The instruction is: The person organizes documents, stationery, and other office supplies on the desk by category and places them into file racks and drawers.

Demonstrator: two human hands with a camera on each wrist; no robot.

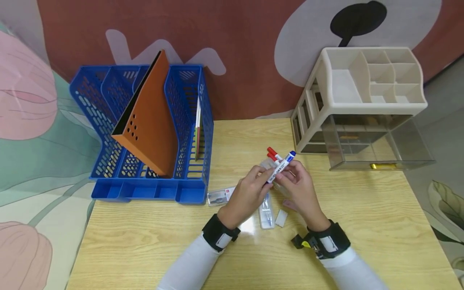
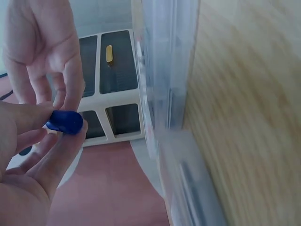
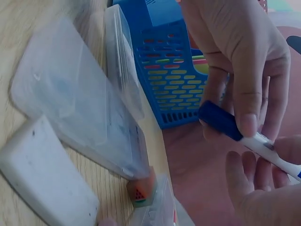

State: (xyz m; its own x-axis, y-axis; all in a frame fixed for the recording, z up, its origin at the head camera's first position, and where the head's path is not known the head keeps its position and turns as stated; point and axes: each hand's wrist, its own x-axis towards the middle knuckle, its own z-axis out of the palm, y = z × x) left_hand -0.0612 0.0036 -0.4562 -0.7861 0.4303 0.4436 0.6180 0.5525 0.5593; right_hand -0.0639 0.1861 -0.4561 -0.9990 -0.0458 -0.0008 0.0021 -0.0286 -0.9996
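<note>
Where a patterned, brownish-red backdrop [image 1: 246, 36] rises at the rear, the wood-grain worktop [image 1: 366, 209] stretches forward from it and carries everything else. A blue file rack [image 1: 192, 191] stands on the left side, its slots walled in perforated plastic, with a row of small trays along the front. Well apart from it, on the right, sits a cream drawer unit [image 1: 377, 108] with divided compartments on top; one clear drawer [image 1: 351, 166] is pulled out. An orange folder [image 1: 152, 129] stands tilted inside the rack, and some thin books [image 1: 197, 129] are upright in the rightmost slot.

Between rack and drawer unit, two hands meet above the worktop, with black bands strapped round the wrists. The left hand [image 1: 244, 195] pinches one blue end of a white marker [image 1: 279, 171] between thumb and fingers, while the right hand [image 1: 302, 189] grips the barrel farther along. The marker is up off the worktop, slanting, its other blue end pointing toward the drawer unit.

Lower down, one clear case [image 1: 217, 197] lies just beside the rack's front corner, and a second clear case [image 1: 266, 213] lies between the hands. Two red-ended markers [image 1: 273, 153] show close behind the blue-ended one. Smallest, a white eraser [image 1: 281, 218] rests just beside the second case.
</note>
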